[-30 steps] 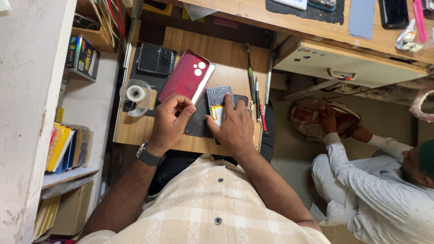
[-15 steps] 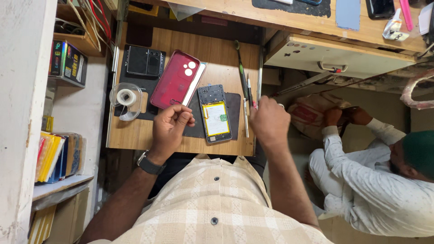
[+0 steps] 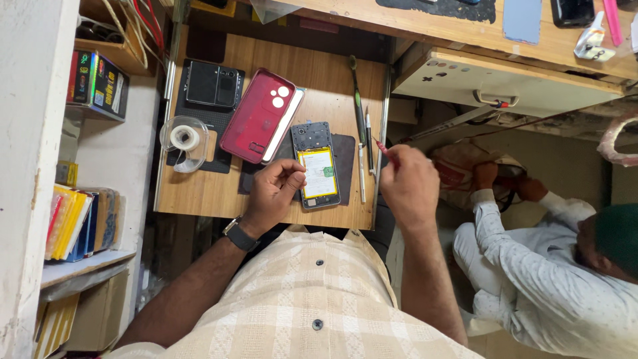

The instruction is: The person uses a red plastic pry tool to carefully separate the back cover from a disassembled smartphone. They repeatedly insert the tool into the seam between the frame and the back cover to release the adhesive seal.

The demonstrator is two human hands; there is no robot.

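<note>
Opened phone (image 3: 318,166) lies just beside left hand (image 3: 274,191), fingertips touching its edge.

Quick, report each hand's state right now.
Left hand: fingers curled, fingertips on the left edge of the opened black phone with yellow battery.
Right hand: closed on a thin red-tipped tool.

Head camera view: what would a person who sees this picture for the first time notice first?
Probably the opened phone with its yellow battery, lying back-up on a dark mat at the middle of the small wooden table. The left hand rests at its left edge, and the right hand holds a thin red tool just past the table's right side. The dark red phone cover, tilted, lies to the upper left of the phone.
</note>
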